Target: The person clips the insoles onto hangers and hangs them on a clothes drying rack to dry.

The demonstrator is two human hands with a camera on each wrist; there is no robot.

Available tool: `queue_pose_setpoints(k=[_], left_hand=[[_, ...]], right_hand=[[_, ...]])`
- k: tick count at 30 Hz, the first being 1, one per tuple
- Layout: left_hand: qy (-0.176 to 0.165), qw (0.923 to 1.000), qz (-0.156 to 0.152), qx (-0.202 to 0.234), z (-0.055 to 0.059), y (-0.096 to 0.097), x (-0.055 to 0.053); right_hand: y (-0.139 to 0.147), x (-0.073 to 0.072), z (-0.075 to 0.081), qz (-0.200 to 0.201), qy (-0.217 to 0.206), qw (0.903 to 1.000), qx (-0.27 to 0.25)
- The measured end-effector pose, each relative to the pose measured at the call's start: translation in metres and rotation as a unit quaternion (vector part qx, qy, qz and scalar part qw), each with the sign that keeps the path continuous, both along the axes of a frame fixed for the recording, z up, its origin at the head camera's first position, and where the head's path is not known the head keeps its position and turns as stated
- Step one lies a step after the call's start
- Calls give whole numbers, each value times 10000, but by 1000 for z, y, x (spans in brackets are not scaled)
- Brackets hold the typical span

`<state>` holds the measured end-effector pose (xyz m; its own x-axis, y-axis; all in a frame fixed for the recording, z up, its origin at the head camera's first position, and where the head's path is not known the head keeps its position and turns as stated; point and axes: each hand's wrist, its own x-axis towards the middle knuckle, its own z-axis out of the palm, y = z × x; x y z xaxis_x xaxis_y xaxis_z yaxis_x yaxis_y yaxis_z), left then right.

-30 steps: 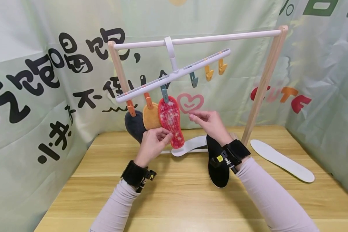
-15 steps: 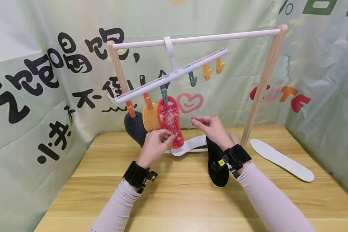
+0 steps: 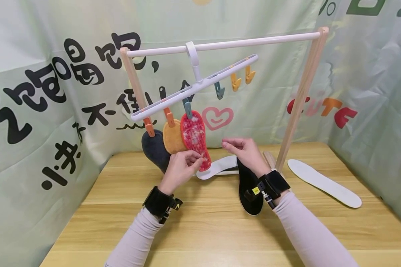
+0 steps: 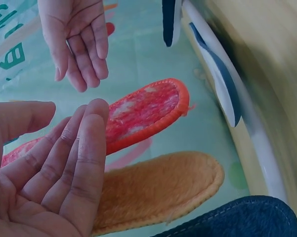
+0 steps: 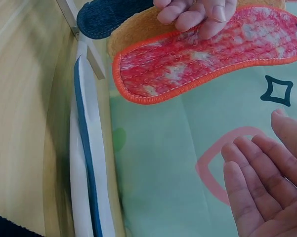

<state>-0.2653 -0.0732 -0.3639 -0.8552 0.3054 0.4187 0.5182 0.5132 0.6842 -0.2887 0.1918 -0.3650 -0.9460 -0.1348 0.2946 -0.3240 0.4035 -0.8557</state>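
the left hand (image 3: 179, 167) is at the lower part of the red insole (image 3: 193, 131), thumb and fingers apart and lightly bent; whether a fingertip touches it, i cannot tell. the right hand (image 3: 248, 154) is in the air to the right of that insole, thumb apart from loosely straight fingers, a gap between the two. a yellow label (image 3: 256, 190) at the right wrist strap (image 3: 275, 181) is too small to read. the red insole hangs by its top edge from a teal clip (image 3: 188, 108). to its left, a mustard insole (image 3: 173, 137) and a navy insole (image 3: 155, 150) hang from orange clips (image 3: 169, 118), close together. under the right half of the white hanger (image 3: 197, 87), two yellow clips (image 3: 235, 82) have open room below them. a white insole (image 3: 324, 183) lies near the table's (image 3: 200, 237) right edge. the backdrop (image 3: 264, 118) reads "cute" at right; black chinese characters (image 3: 10, 126) run along the left.
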Motion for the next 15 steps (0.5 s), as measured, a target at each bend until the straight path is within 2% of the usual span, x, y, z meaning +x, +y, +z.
queue_pose_setpoints(k=[7,15], left_hand=[[225,9994,-53,-250,-2,5,1],[197,9991,-204,-324,-3,15,1]], right_hand=[[2,1,-6,35,-66,10000,-60],[5,4,-13,129,-128,9995,-256]])
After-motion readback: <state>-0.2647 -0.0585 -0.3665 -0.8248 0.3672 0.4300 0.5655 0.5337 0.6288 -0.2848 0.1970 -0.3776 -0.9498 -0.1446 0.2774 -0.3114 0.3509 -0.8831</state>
